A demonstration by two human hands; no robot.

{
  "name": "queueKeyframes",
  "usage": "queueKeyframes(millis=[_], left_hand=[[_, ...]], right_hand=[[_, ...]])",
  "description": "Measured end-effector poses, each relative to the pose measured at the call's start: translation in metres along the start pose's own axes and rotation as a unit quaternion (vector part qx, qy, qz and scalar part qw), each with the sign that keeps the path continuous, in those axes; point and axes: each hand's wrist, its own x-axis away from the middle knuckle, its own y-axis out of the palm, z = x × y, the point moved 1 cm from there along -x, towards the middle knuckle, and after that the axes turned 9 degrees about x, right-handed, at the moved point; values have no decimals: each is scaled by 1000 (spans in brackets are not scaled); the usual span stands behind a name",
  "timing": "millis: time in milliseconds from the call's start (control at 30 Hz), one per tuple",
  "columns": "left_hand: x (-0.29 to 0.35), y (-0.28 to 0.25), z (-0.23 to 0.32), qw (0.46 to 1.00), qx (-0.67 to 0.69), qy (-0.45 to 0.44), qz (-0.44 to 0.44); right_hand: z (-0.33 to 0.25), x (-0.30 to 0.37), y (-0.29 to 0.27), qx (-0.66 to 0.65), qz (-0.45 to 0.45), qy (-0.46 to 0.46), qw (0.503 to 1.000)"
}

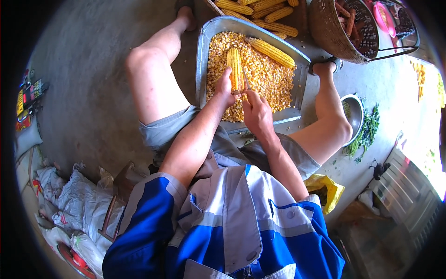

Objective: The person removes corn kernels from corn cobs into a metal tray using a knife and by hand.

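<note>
My left hand (225, 88) is closed round the lower end of a yellow corn cob (234, 67), which points away from me with its kernels on. My right hand (258, 113) is closed on a thin metal tool (246, 82), whose narrow shaft lies along the right side of the cob; its handle is hidden in my fist, so its exact kind does not show. Both hands are above a grey metal tray (201, 65) between my legs. Loose corn kernels (272, 83) cover most of its bottom. Another whole corn cob (271, 52) rests on them at the far right.
Beyond the tray lies a pile of corn cobs (265, 9). A wicker basket (325, 32) with stripped reddish cobs stands at the far right. A metal bowl (355, 118) and green leaves (369, 130) are beside my right knee. White sacks (79, 200) lie at the left.
</note>
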Motion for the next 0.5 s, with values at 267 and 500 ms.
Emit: queueKeyframes(millis=[267,500], left_hand=[[6,-5,2,998,-57,24,-14],[12,-1,2,997,-63,25,-31]], right_hand=[[-18,66,-43,5,25,7,1000],[-21,67,-45,25,10,12,1000]])
